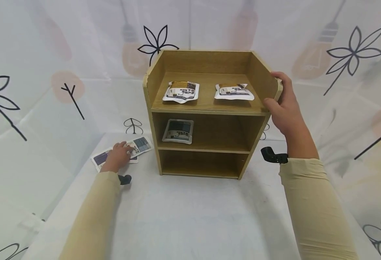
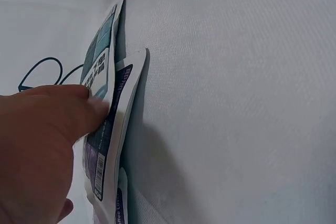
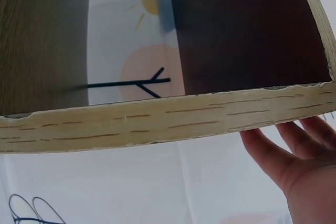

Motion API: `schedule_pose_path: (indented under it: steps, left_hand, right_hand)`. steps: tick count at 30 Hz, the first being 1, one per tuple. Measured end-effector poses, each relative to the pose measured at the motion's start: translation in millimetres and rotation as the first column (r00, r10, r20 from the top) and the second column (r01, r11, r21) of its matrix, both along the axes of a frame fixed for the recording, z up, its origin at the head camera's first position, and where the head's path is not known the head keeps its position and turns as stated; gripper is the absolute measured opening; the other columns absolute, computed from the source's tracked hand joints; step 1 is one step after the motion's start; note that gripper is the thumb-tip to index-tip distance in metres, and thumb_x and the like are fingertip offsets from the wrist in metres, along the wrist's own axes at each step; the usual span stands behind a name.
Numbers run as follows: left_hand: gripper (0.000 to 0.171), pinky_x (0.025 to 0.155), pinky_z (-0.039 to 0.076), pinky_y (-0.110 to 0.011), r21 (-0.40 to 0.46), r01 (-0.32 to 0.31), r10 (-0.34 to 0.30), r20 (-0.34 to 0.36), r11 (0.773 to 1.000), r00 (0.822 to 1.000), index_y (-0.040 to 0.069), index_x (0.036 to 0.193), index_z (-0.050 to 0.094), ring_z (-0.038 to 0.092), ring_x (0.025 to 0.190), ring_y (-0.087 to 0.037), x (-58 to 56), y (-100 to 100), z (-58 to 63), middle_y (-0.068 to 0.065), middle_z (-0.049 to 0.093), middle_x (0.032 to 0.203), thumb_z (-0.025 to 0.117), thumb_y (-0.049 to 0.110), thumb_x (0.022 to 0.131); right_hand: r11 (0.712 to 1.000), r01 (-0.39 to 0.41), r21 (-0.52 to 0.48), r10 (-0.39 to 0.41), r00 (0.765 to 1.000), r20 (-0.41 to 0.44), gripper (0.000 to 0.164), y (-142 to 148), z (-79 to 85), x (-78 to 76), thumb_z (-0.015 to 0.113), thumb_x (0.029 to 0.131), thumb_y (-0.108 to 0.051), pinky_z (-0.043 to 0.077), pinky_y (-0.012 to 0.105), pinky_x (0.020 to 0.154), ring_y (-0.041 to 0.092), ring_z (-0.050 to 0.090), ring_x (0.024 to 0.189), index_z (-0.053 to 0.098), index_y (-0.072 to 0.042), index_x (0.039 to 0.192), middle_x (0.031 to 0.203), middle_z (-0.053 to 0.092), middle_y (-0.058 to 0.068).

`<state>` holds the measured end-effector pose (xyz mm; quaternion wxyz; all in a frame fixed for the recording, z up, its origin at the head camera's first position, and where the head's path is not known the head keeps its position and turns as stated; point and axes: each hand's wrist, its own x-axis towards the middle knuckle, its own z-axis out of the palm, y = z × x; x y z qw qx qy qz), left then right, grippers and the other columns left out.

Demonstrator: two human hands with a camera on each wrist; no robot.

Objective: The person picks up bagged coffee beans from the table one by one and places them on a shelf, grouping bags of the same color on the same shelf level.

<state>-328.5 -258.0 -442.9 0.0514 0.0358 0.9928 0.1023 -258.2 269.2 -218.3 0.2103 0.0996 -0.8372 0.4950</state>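
Note:
My left hand (image 1: 118,157) is on the flat printed packets at the left of the table. It pinches the upper packet (image 1: 142,144), which has a blue-green label; in the left wrist view the thumb lies at the edge of that packet (image 2: 105,38). Beneath it lies a white packet with a purple label (image 1: 100,159). My right hand (image 1: 285,104) grips the upper right side panel of a small wooden shelf (image 1: 206,113), thumb at the front and fingers around the outside. In the right wrist view, fingers (image 3: 270,153) touch the shelf's edge (image 3: 157,124).
Two puffy packets, a left one (image 1: 181,92) and a right one (image 1: 234,92), sit on the shelf's top tier. Another packet (image 1: 178,131) leans at the left of the middle tier. The white table (image 1: 184,216) meets a patterned cloth backdrop (image 1: 106,47).

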Motion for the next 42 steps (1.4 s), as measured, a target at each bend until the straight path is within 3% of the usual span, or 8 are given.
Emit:
schedule_pose_path:
  steps: [5, 11, 19, 26, 31, 36, 42]
  left_hand:
    - [0.047, 0.114, 0.014, -0.066, 0.065, -0.003, 0.001, 0.033, 0.998, 0.999, 0.011, 0.136, 0.054, 0.012, 0.147, -0.045, 2.3, 2, 1.4, -0.022, 0.023, 0.158, 0.059, 0.031, 0.093]
    - [0.06, 0.111, 0.02, -0.069, 0.062, 0.023, -0.027, 0.059, 0.998, 0.998, 0.01, 0.141, 0.048, 0.027, 0.14, -0.048, 6.3, 2, 2.5, -0.026, 0.034, 0.152, 0.065, 0.033, 0.088]
    - [0.046, 0.109, 0.027, -0.067, 0.006, 0.047, -0.047, 0.011, 0.999, 0.999, 0.015, 0.138, 0.053, 0.035, 0.135, -0.049, 7.4, 1, -0.1, -0.026, 0.042, 0.145, 0.057, 0.025, 0.093]
    - [0.039, 0.112, 0.03, -0.06, -0.013, 0.082, -0.082, -0.033, 0.997, 0.996, 0.011, 0.129, 0.061, 0.039, 0.136, -0.043, 4.6, 3, -4.2, -0.02, 0.047, 0.144, 0.064, 0.023, 0.092]
    - [0.038, 0.108, 0.038, -0.056, -0.032, 0.12, -0.122, -0.047, 0.992, 0.991, 0.011, 0.128, 0.06, 0.051, 0.127, -0.041, 4.3, 6, -3.0, -0.017, 0.059, 0.133, 0.065, 0.02, 0.091]
    - [0.029, 0.093, 0.05, -0.054, -0.125, 0.19, -0.204, -0.107, 0.974, 0.973, 0.014, 0.123, 0.062, 0.063, 0.105, -0.04, 6.4, 12, -1.7, -0.017, 0.068, 0.114, 0.061, 0.016, 0.093]
    - [0.024, 0.082, 0.054, -0.05, -0.263, 0.234, -0.296, -0.23, 0.936, 0.927, 0.008, 0.115, 0.065, 0.065, 0.09, -0.036, 9.2, 18, -4.9, -0.018, 0.068, 0.102, 0.06, 0.011, 0.092]
  right_hand:
    - [1.0, 0.0, -0.004, 0.0, 1.0, 0.003, 0.066, 0, 0.1, 0.5, 0.04, 0.091, -0.011, 0.042, 0.046, 0.098, 0.025, 0.041, 0.122, 0.022, -0.045, 0.143, 0.14, 0.034, 0.004]
    - [1.0, -0.009, -0.007, 0.009, 1.0, 0.01, 0.065, -1, 0.4, 1.2, 0.04, 0.091, -0.012, 0.04, 0.052, 0.101, 0.026, 0.039, 0.126, 0.021, -0.045, 0.144, 0.144, 0.031, 0.007]
    - [1.0, -0.009, -0.008, 0.01, 1.0, 0.022, 0.065, -2, 0.6, 2.2, 0.04, 0.092, -0.013, 0.038, 0.057, 0.105, 0.029, 0.037, 0.129, 0.02, -0.046, 0.144, 0.148, 0.029, 0.01]
    - [1.0, -0.002, -0.012, 0.002, 0.999, 0.038, 0.065, -2, 1.7, 2.4, 0.039, 0.093, -0.014, 0.037, 0.059, 0.105, 0.031, 0.037, 0.13, 0.019, -0.049, 0.143, 0.149, 0.027, 0.011]
    - [1.0, 0.0, -0.007, 0.0, 0.999, 0.033, 0.065, -2, 1.4, 2.5, 0.039, 0.092, -0.014, 0.037, 0.059, 0.105, 0.031, 0.037, 0.13, 0.019, -0.049, 0.143, 0.149, 0.028, 0.011]
    - [1.0, 0.003, -0.009, -0.003, 0.999, 0.039, 0.065, -2, 0.8, 3.0, 0.039, 0.093, -0.014, 0.036, 0.06, 0.105, 0.033, 0.037, 0.131, 0.019, -0.049, 0.144, 0.149, 0.028, 0.011]
    - [1.0, 0.0, -0.014, 0.0, 0.999, 0.037, 0.065, -2, 0.1, 3.7, 0.039, 0.093, -0.014, 0.036, 0.062, 0.106, 0.034, 0.035, 0.132, 0.019, -0.049, 0.144, 0.151, 0.027, 0.01]
